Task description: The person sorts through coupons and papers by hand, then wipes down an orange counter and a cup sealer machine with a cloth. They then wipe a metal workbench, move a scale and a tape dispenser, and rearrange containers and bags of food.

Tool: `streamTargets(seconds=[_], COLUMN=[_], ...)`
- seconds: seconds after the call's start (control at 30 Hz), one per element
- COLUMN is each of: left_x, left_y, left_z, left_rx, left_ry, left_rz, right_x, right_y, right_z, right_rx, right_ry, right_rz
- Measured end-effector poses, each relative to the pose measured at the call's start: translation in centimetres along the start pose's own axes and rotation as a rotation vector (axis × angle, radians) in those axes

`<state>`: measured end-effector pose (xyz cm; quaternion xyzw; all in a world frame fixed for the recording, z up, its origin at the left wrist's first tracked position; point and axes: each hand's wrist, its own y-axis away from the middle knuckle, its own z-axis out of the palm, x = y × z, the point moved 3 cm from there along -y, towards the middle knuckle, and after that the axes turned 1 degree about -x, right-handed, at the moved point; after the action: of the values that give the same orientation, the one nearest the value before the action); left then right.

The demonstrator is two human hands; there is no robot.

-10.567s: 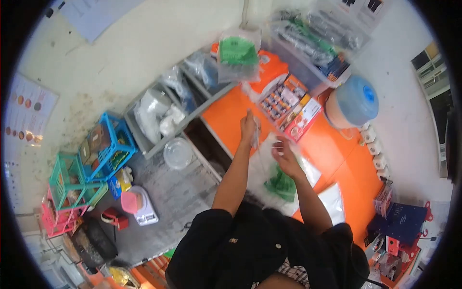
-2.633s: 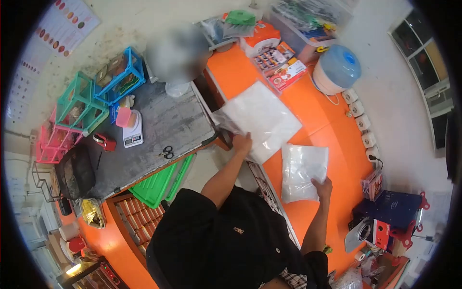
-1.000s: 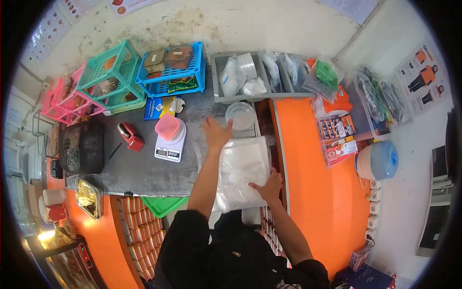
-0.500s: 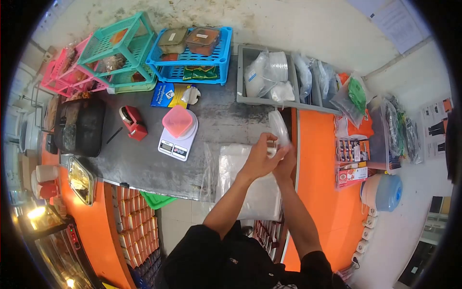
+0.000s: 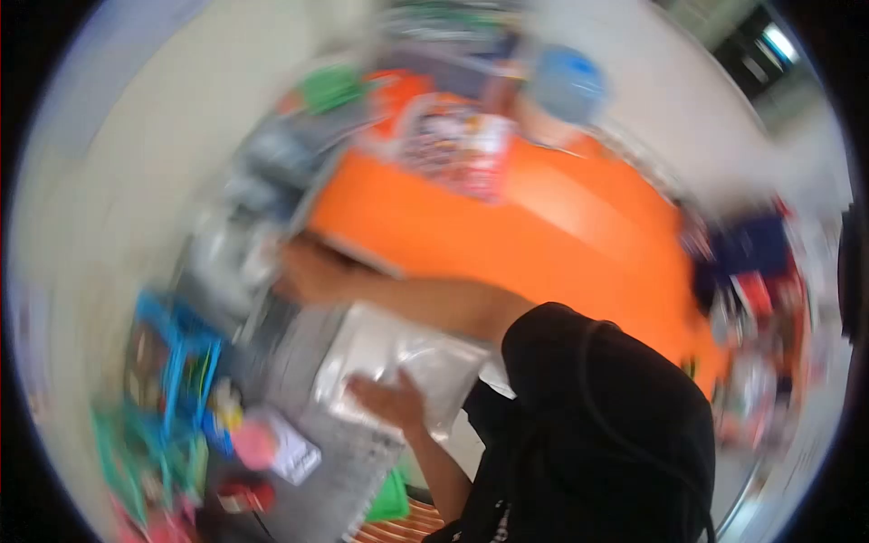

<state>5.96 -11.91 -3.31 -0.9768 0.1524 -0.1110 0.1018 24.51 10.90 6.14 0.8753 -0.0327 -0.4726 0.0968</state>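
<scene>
The whole view is smeared by motion. My left hand (image 5: pixel 389 400) is over a stack of clear plastic bags (image 5: pixel 376 339) on the grey tabletop (image 5: pixel 348 466), its fingers apart and nothing in them. Stretched farther out, my right hand (image 5: pixel 310 271) reaches the edge of the grey bin (image 5: pixel 201 303); its fingers are too blurred to read. Whitish plastic items (image 5: pixel 222 253) lie in that bin, right beside the right fingertips. A pink container (image 5: pixel 255 443) sits on a white kitchen scale (image 5: pixel 297 455), off beyond the left hand.
An orange counter (image 5: pixel 434 226) borders the grey table. Blue (image 5: pixel 172 330) and teal (image 5: pixel 145 452) racks stand along the wall, near a red tape dispenser (image 5: pixel 246 496). Boxes (image 5: pixel 453 145) and a blue-topped tub (image 5: pixel 566 83) are at the counter's far side.
My head has turned sharply right, so the scene appears rotated. Both hands were together at a clear plastic item; now they are apart, the right at the grey bin, the left over the bags.
</scene>
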Motion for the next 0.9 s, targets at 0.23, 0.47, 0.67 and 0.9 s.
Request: streamTargets(seconds=[0.23,0.47,0.67,0.9], left_x=[-5.0,4.3,23.1,31.7], left_y=[-1.0,-13.2,-2.2,7.3], left_z=[4.5,-2.3,-0.9,6.5], left_rx=[-0.056,-0.612,-0.456,-0.247], left_ry=[-0.136,-0.453,0.713,0.626], left_rz=[0.241,0.103,0.668,0.737], right_x=[15.1,22.8,28.2,32.4], right_y=[43.7,78.5,100.1,87.7], right_z=[-0.1,0.5,4.5,1.0], right_rx=[0.659,1.669,1.148,1.555], right_ry=[0.123,0.468,0.499,0.629], right_rz=[-0.018,0.933,2.049,1.025])
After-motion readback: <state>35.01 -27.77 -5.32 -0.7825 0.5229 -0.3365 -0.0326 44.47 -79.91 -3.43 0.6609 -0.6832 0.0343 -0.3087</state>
